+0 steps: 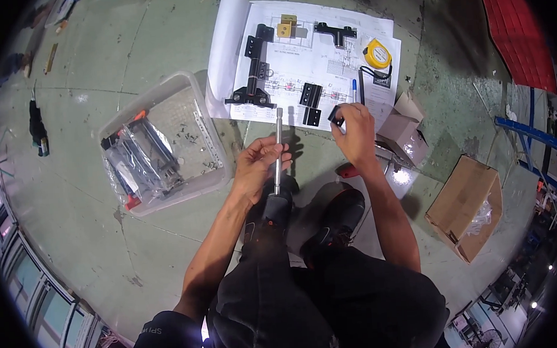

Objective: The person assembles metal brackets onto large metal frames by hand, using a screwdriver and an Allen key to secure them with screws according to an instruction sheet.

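My left hand is closed around a slim silver metal rod, held upright in view above my left shoe. Over the lower right of a drawing sheet, my right hand pinches a small black bracket, partly hidden by the fingers. Just left of that hand, black hinge-like plates lie on the paper. A long black assembly with a wide foot rests on the sheet's left side. Near the top are a gold bracket and a black T-shaped bracket.
A yellow tape measure and a blue pen lie on the paper's right. At left stands a clear plastic bin with bagged parts and loose screws. Cardboard boxes sit at right; a screwdriver-like tool lies far left.
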Available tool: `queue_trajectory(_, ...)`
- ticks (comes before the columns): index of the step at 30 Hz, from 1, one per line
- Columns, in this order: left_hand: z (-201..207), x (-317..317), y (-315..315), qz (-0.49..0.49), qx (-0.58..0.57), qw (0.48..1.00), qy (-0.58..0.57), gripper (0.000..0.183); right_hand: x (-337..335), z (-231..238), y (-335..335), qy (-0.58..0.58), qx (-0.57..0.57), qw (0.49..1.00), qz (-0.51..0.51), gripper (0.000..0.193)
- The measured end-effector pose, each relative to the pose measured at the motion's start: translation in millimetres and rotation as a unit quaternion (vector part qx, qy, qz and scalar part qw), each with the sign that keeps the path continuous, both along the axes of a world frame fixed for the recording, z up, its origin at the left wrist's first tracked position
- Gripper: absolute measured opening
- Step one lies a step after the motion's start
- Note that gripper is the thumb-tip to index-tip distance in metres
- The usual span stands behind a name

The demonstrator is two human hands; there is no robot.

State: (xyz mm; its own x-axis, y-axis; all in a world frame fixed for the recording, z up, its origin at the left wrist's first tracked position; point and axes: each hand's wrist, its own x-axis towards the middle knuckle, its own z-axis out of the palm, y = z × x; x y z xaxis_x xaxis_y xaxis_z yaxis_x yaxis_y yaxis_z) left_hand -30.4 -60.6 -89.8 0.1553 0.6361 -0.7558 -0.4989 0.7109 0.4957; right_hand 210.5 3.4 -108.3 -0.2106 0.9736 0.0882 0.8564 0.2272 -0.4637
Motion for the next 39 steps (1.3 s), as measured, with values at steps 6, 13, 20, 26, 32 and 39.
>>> queue_trajectory(6,4.2,1.3,0.4,-0.025,0.035,0.999,0.007,0.028,-33.4,23.3,-7.3,0.027,0.060,0.997,0.037,0.024)
queue_trajectory(13,6.2,-3.7,-7.4,-0.021,0.030,0.999,0.002,0.029,-45.9,32.2,17.8,0.001,-0.025,0.998,0.053,0.039)
queue_trajectory(20,4.5,-7.4,-17.1,0.009,0.016,1.000,-0.001,0.028,-51.4,2.3,-8.2,-0.046,-0.005,0.998,0.032,0.035)
queue_trajectory(26,4.8,-7.0,-18.1,-0.003,0.025,1.000,-0.009,0.028,-53.1,-1.1,-18.7,-0.061,-0.016,0.997,0.037,0.030)
queue_trajectory(32,10.5,-4.1,-14.9,-0.017,0.034,0.999,0.000,0.029,-48.9,21.2,21.4,0.006,0.108,0.994,0.017,0.032)
queue_trajectory(39,7.7,12.5,-10.3,-0.007,-0.005,1.000,0.004,0.025,-23.1,3.1,97.3,-0.013,0.082,0.996,0.043,0.021)
